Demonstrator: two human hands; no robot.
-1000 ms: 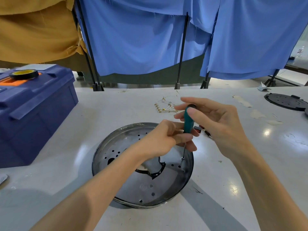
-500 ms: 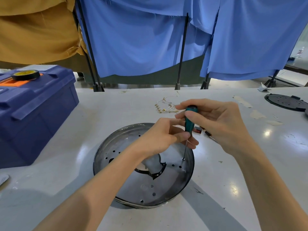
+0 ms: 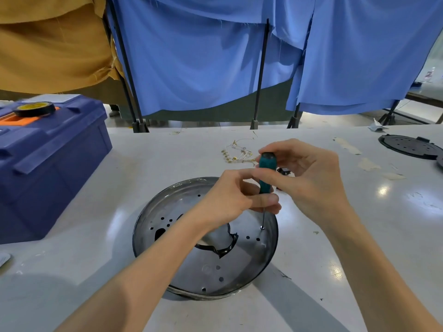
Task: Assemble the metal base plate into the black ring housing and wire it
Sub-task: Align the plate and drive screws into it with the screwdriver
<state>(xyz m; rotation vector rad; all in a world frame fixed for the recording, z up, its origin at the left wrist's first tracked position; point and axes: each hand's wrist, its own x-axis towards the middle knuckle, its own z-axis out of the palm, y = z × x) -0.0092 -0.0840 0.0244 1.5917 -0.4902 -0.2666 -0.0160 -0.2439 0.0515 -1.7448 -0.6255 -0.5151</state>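
Shiny steel, the round perforated base plate [image 3: 227, 267] with its jagged central cutout sits inside the black ring housing [image 3: 191, 293] on the white table [image 3: 72, 271]. Compared with a second ago, the teal-handled screwdriver [image 3: 266, 173] keeps its tip on the same small screw [image 3: 262, 227] near the plate's right rim (the right forefinger has slid off the cap). The left hand [image 3: 230, 200] pinches the handle's lower end, and the right hand [image 3: 309, 173] curls thumb and fingers round the top.

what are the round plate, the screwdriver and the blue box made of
Round plate: metal, apparently steel, with a reflective grey sheen. Screwdriver: teal handle looks like matte plastic or rubber; thin shaft shines like steel. Blue box: probably moulded plastic, dull even colour.
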